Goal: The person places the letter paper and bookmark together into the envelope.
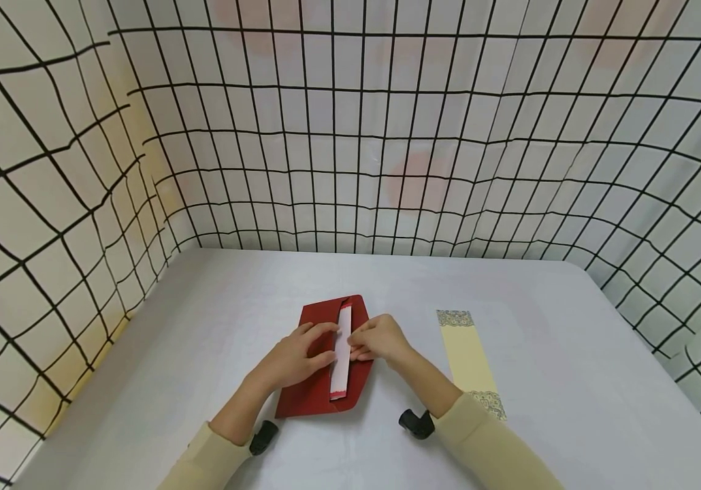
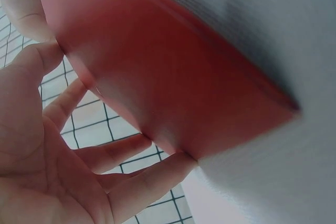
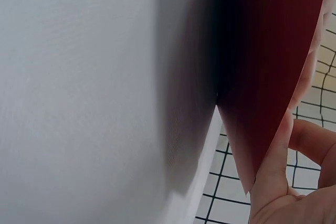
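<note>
A red paper envelope lies on the white table in front of me, with a long white strip, red at both ends, running along its right part. Over the left part reaches my left hand, its thumb and fingers spread and their tips touching the paper beside the strip. In the left wrist view, those fingertips meet the raised edge of the envelope. My right hand pinches at the right side of the strip and envelope. In the right wrist view, its thumb lies against the red paper.
A pale yellow paper strip with patterned ends lies to the right, its near end by the right sleeve. Black wrist devices sit at both wrists. Dark-lined netting stands behind the table and at both sides.
</note>
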Action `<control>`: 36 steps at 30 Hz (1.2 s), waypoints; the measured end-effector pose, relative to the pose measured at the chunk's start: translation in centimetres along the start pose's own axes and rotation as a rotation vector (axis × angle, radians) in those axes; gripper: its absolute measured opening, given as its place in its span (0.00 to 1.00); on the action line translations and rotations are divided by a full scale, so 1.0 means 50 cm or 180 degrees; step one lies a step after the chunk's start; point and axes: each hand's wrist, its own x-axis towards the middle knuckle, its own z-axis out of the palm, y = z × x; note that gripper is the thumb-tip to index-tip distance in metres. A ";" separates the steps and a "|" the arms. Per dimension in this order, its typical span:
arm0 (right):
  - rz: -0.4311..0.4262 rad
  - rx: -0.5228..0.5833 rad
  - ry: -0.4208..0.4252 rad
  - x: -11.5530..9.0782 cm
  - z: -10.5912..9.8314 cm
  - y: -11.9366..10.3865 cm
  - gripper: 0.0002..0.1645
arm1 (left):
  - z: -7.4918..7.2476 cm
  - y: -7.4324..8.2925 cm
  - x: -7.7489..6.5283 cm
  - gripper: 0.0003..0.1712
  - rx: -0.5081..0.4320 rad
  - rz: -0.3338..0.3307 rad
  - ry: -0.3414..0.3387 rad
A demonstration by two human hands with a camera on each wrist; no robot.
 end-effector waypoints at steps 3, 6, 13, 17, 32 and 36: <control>-0.0001 0.0019 0.0004 0.000 0.003 0.000 0.05 | 0.000 0.001 0.000 0.27 0.0005 0.0008 0.0001; 0.0006 0.0039 0.0005 0.002 0.006 0.002 0.04 | -0.001 0.001 -0.001 0.27 0.0012 0.0023 0.0006; 0.0020 0.0031 0.0011 0.006 0.014 0.005 0.04 | -0.001 0.002 -0.001 0.27 0.0027 0.0054 0.0025; 0.0018 0.0015 0.0016 0.008 0.019 0.008 0.03 | -0.001 0.001 -0.001 0.27 0.0045 0.0064 0.0037; 0.0025 -0.0061 -0.0072 0.009 0.030 0.010 0.04 | 0.000 0.002 -0.003 0.27 0.0047 0.0083 0.0016; -0.0036 -0.0003 -0.0134 0.011 0.034 0.009 0.04 | -0.001 0.003 -0.002 0.27 0.0070 0.0087 0.0022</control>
